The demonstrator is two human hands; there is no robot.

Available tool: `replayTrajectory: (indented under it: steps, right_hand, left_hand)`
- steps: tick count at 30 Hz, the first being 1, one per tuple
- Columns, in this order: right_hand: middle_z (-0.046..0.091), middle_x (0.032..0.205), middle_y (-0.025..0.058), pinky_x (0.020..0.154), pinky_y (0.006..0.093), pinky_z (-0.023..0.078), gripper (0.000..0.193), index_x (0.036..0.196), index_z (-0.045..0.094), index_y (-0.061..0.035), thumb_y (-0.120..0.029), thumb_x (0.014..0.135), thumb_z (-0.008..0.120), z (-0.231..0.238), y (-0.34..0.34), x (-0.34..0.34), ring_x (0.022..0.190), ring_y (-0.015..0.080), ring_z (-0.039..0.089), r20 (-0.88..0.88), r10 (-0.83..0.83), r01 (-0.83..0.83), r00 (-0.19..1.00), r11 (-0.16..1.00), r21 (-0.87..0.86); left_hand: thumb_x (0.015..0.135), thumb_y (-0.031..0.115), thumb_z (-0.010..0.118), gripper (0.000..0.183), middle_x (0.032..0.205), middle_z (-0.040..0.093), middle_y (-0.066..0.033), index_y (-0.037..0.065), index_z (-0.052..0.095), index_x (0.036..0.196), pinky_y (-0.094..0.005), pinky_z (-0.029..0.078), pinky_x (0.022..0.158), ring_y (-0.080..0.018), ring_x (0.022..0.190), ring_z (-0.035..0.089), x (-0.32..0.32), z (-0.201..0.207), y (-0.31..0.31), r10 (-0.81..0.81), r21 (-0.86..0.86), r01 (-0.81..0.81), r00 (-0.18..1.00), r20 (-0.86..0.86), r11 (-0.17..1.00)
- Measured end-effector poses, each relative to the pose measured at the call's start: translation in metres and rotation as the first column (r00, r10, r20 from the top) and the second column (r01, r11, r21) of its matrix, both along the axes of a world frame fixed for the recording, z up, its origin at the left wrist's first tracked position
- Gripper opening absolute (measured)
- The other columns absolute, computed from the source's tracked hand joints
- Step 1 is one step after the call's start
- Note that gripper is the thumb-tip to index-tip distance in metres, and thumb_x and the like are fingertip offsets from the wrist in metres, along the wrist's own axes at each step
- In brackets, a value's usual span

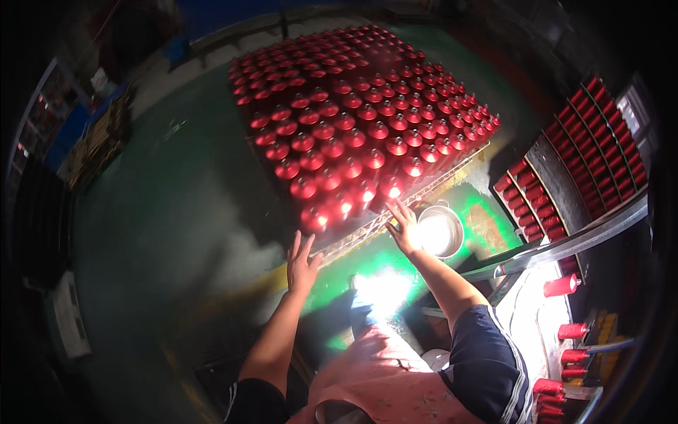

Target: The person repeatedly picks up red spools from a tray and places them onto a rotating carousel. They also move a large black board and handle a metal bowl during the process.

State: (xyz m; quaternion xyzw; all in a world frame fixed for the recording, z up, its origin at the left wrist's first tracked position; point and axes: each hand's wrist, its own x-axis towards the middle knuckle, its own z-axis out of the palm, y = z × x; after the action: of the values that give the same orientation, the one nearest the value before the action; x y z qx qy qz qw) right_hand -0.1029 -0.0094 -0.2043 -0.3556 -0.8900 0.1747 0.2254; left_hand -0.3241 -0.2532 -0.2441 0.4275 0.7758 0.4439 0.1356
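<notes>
Red spools [353, 120] fill the rack [367, 230] across upper centre; I see my left hand [301, 260] spread open, empty, at its near edge, right hand [404, 225] open, fingertips touching the front row, beside a metal bowl [439, 230]

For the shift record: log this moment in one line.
left hand: open, at rack edge | right hand: open, touching red cylinders | metal bowl: beside right hand

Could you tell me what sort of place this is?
Probably a factory floor. A big rack of shiny red cans stands on a green painted floor, and more red cans fill shelves at the right.
</notes>
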Motion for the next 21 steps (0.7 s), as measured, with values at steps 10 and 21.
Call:
replayTrajectory:
  steps: [10,21]
  right_hand:
    - [0.025,0.155,0.0233,0.112,0.0538,0.036,0.063,0.128,0.065,-0.0362,-0.019,0.070,0.083,-0.011,0.148,-0.056,0.139,0.0488,0.030,0.087,-0.006,0.000,0.996,0.998,0.067]
    - [0.040,0.143,0.0194,0.107,0.0451,0.042,0.053,0.123,0.067,-0.0309,-0.018,0.074,0.082,-0.012,0.133,0.037,0.128,0.0415,0.042,-0.288,-0.142,0.099,0.947,0.982,-0.160]
  left_hand:
    - [0.067,0.018,0.087,0.065,0.154,0.031,-0.0238,0.029,0.066,0.127,-0.0511,0.037,0.109,-0.0465,0.134,0.037,-0.028,-0.031,0.152,0.136,-0.039,-0.151,0.954,-0.266,0.988]
    - [0.065,0.004,0.087,0.060,0.145,0.044,-0.0208,0.013,0.069,0.121,-0.0462,0.043,0.102,-0.0382,0.124,0.048,-0.032,0.010,0.136,-0.177,-0.024,0.179,0.931,-0.318,0.984]
